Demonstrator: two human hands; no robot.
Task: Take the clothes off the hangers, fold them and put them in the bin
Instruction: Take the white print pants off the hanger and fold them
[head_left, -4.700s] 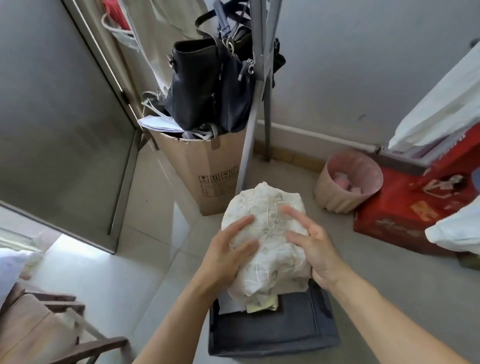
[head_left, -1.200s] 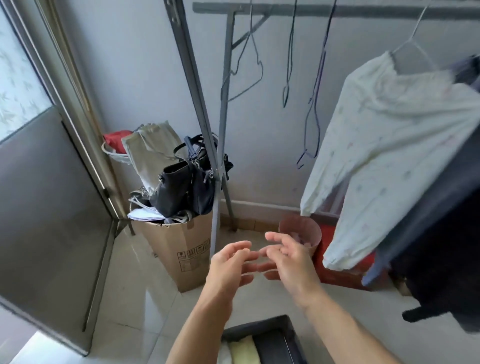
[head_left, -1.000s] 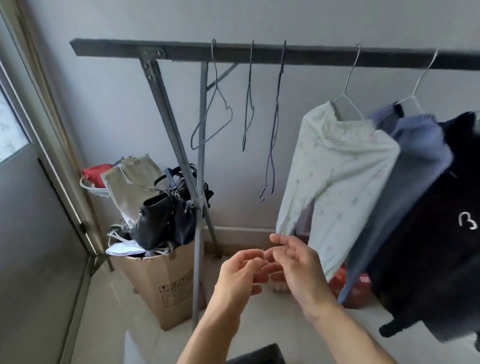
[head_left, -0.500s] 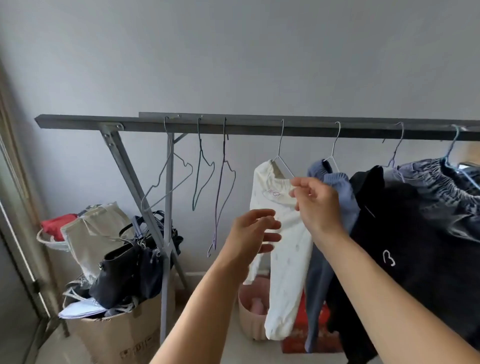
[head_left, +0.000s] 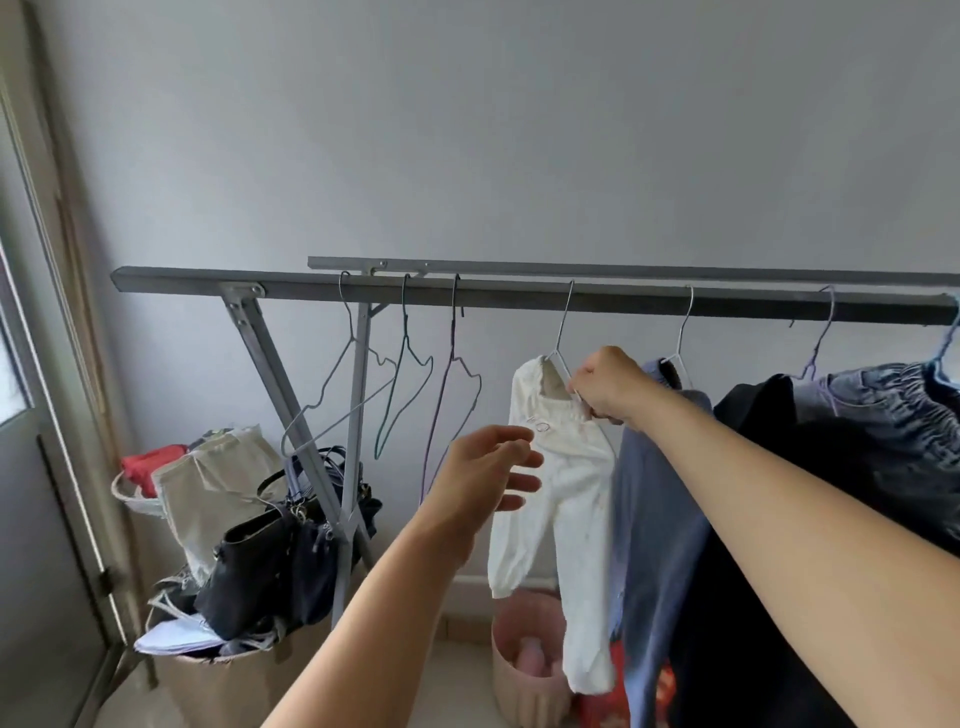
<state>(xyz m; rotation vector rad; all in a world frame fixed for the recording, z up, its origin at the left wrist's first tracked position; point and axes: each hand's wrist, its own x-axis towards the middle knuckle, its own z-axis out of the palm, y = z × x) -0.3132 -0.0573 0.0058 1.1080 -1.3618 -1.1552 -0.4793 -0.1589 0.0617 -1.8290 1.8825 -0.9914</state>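
1. While both forearms reach up from the bottom of the view, the left hand (head_left: 485, 467) hangs in the air just short of the white trousers (head_left: 561, 499), fingers loosely spread and holding nothing.
2. Further up, the right hand (head_left: 605, 384) pinches the waistband of the white trousers where it sits over the wire hanger (head_left: 563, 338); whether the fingers also catch the hanger's wire I cannot tell.
3. Those trousers hang full length from the rail (head_left: 519, 295), legs dangling, cuffs gathered. They look small, light and limp, so I judge they will flop and twist once free; the firm place to hold is the elastic waistband, one hand at each side, not the legs.
4. My guess is that the thin hanger will swing or unhook if tugged sideways, so steadying it while the waist slides off seems wise.
5. To the right, the blue garment (head_left: 649, 519), a black garment (head_left: 779, 493) and a denim piece (head_left: 893, 415) wait on their own hangers, pressed close together.
6. To the left, three empty hangers (head_left: 402, 364) dangle from the same rail.
7. Beyond, low down, a cardboard box (head_left: 218, 680) holds dark bags (head_left: 270, 561), and a pink basket (head_left: 519, 660) stands under the trouser legs. The bin for folded clothes is not in view.
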